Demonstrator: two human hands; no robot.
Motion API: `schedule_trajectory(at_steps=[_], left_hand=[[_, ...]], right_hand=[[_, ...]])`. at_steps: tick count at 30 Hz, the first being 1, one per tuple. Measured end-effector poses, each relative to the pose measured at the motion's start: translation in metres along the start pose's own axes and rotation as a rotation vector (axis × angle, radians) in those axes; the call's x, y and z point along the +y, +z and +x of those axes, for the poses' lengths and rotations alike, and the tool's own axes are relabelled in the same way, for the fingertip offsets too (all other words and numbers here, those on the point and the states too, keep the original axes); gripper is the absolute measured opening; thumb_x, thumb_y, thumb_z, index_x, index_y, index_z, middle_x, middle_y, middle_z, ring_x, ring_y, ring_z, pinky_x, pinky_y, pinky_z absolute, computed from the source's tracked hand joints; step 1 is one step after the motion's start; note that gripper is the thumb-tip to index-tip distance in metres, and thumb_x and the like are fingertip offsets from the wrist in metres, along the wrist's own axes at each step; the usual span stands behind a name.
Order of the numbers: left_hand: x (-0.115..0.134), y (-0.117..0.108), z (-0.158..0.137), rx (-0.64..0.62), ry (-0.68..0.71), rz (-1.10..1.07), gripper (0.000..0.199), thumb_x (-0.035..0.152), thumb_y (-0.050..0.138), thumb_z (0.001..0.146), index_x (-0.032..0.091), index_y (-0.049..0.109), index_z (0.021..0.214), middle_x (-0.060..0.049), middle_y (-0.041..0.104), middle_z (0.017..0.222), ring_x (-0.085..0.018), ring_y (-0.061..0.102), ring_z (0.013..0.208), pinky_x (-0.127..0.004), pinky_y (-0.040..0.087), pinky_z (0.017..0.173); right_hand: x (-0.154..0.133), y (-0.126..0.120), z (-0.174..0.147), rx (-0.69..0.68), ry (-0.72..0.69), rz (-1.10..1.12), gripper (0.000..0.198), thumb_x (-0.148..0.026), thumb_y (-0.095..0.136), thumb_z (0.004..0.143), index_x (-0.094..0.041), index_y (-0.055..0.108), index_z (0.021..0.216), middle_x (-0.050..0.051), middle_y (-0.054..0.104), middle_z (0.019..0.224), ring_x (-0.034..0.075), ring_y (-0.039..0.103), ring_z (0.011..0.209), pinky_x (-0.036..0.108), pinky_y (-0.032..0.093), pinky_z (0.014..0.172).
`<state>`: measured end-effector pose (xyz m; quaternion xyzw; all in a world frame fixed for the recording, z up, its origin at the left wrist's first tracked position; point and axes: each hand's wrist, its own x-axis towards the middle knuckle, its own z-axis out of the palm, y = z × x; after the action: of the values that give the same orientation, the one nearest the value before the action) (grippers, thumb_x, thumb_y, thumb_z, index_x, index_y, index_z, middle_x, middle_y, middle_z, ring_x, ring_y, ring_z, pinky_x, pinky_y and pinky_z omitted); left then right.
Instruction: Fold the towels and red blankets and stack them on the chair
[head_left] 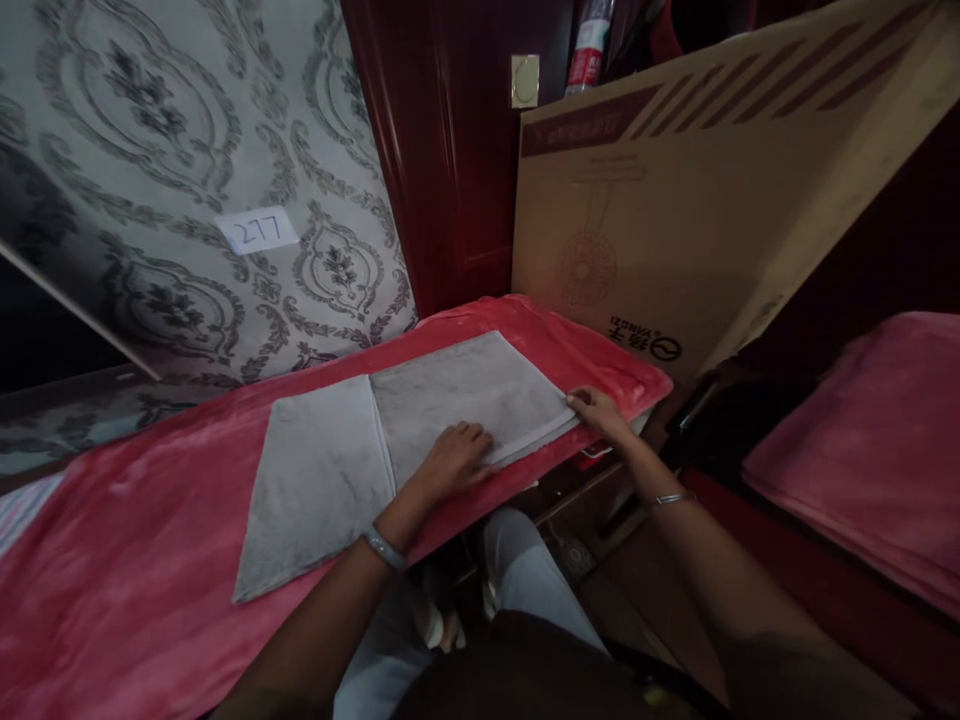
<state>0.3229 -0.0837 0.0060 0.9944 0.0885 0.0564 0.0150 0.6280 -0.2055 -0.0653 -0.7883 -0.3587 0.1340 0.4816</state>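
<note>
Grip of the right hand (592, 408) is holding narrow, thumb and fingers pinching the right end of the grey cloth (465, 395), while the left hand (457, 455) is resting on the same cloth near its near edge, its fingers loosely curved; whether they are pinching any fabric, I cannot tell. Nearest, light trousers (525, 565) are showing below the counter edge, and each wrist is wearing a band, the left one (385, 549) looking broader than the thin right one (673, 498). Just beyond the knees, a red plush cover (135, 540) is spreading over the counter, running from the near left toward the far right. On it the grey cloth is lying flat in two sections, an edge crossing between them; the left section (319, 480) is slanting toward the near left, and whether the sections are forming one piece I cannot tell. To the right, well apart from the hands, folded pinkish-red fabric (870, 430) is lying in a pile. Farther off, a large cardboard box (675, 210) is standing behind the right end of the counter, its printed lettering facing upside down. A dark red panel (465, 170) is rising at the far side, and left of it patterned wallpaper (262, 110) is bearing a white card (256, 230) reading 277.
</note>
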Motion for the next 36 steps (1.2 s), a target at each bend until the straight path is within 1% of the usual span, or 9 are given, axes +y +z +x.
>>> schedule_trajectory(at_steps=[4, 8, 13, 16, 22, 25, 31, 33, 36], left_hand=[[0.011, 0.002, 0.005, -0.058, -0.044, 0.115, 0.025, 0.033, 0.053, 0.099, 0.016, 0.063, 0.115, -0.012, 0.065, 0.114, -0.028, 0.059, 0.106, -0.040, 0.049, 0.090], [0.016, 0.009, 0.004, -0.084, -0.041, 0.153, 0.021, 0.021, 0.046, 0.101, 0.014, 0.062, 0.112, -0.013, 0.065, 0.107, -0.027, 0.061, 0.101, -0.039, 0.051, 0.086], [0.019, 0.016, 0.001, -0.055, -0.035, 0.183, 0.021, 0.014, 0.045, 0.099, 0.012, 0.063, 0.111, -0.015, 0.066, 0.107, -0.028, 0.062, 0.103, -0.040, 0.052, 0.086], [0.021, 0.019, -0.002, -0.033, -0.034, 0.187, 0.022, 0.009, 0.045, 0.098, 0.012, 0.063, 0.110, -0.014, 0.066, 0.109, -0.027, 0.062, 0.104, -0.039, 0.053, 0.086], [0.029, 0.035, -0.008, 0.061, -0.001, 0.273, 0.022, 0.010, 0.045, 0.098, 0.012, 0.064, 0.109, -0.016, 0.066, 0.115, -0.027, 0.060, 0.112, -0.039, 0.052, 0.091], [0.030, 0.040, -0.010, 0.105, 0.014, 0.262, 0.021, 0.008, 0.048, 0.096, 0.012, 0.064, 0.109, -0.016, 0.066, 0.118, -0.027, 0.059, 0.116, -0.039, 0.051, 0.093], [0.029, 0.036, -0.029, 0.139, -0.031, 0.270, 0.019, 0.011, 0.052, 0.094, 0.014, 0.064, 0.108, -0.014, 0.066, 0.113, -0.026, 0.059, 0.104, -0.040, 0.050, 0.086], [0.032, 0.034, -0.041, 0.148, -0.054, 0.269, 0.020, 0.011, 0.053, 0.093, 0.015, 0.063, 0.110, -0.012, 0.065, 0.110, -0.025, 0.058, 0.101, -0.040, 0.049, 0.085], [0.035, 0.029, -0.056, 0.131, -0.098, 0.220, 0.023, 0.012, 0.053, 0.092, 0.017, 0.063, 0.113, -0.011, 0.065, 0.107, -0.025, 0.057, 0.102, -0.040, 0.048, 0.086]], right_hand=[[0.004, -0.006, -0.007, 0.008, -0.068, 0.101, 0.045, -0.064, 0.057, 0.072, -0.021, 0.057, 0.084, 0.000, 0.057, 0.072, 0.015, 0.052, 0.070, 0.026, 0.042, 0.064], [0.003, -0.008, -0.010, 0.008, -0.057, 0.115, 0.051, -0.072, 0.056, 0.068, -0.021, 0.054, 0.074, -0.001, 0.054, 0.068, 0.014, 0.047, 0.065, 0.027, 0.039, 0.061], [-0.002, -0.005, -0.006, 0.013, 0.005, 0.038, 0.040, -0.058, 0.065, 0.067, -0.021, 0.054, 0.060, -0.003, 0.048, 0.054, 0.012, 0.042, 0.056, 0.026, 0.029, 0.054], [-0.003, -0.004, -0.005, 0.018, 0.028, 0.005, 0.033, -0.050, 0.065, 0.067, -0.021, 0.054, 0.057, -0.003, 0.047, 0.052, 0.011, 0.041, 0.054, 0.026, 0.027, 0.053], [-0.001, -0.003, -0.007, 0.038, 0.050, -0.016, 0.026, -0.044, 0.061, 0.070, -0.021, 0.055, 0.059, -0.004, 0.049, 0.053, 0.012, 0.045, 0.055, 0.024, 0.031, 0.053], [0.000, -0.002, -0.007, 0.053, 0.059, -0.031, 0.022, -0.040, 0.061, 0.069, -0.021, 0.055, 0.059, -0.003, 0.050, 0.053, 0.012, 0.046, 0.055, 0.023, 0.031, 0.053], [-0.004, -0.002, -0.013, 0.077, 0.081, -0.059, 0.015, -0.034, 0.060, 0.067, -0.021, 0.057, 0.062, -0.003, 0.052, 0.053, 0.013, 0.048, 0.055, 0.024, 0.031, 0.052], [-0.006, -0.001, -0.013, 0.084, 0.086, -0.057, 0.011, -0.031, 0.061, 0.065, -0.021, 0.059, 0.067, -0.003, 0.055, 0.057, 0.013, 0.049, 0.056, 0.024, 0.032, 0.052], [-0.009, -0.001, -0.011, 0.082, 0.093, -0.030, 0.017, -0.026, 0.062, 0.063, -0.019, 0.063, 0.078, -0.001, 0.062, 0.066, 0.014, 0.053, 0.059, 0.024, 0.036, 0.056]])
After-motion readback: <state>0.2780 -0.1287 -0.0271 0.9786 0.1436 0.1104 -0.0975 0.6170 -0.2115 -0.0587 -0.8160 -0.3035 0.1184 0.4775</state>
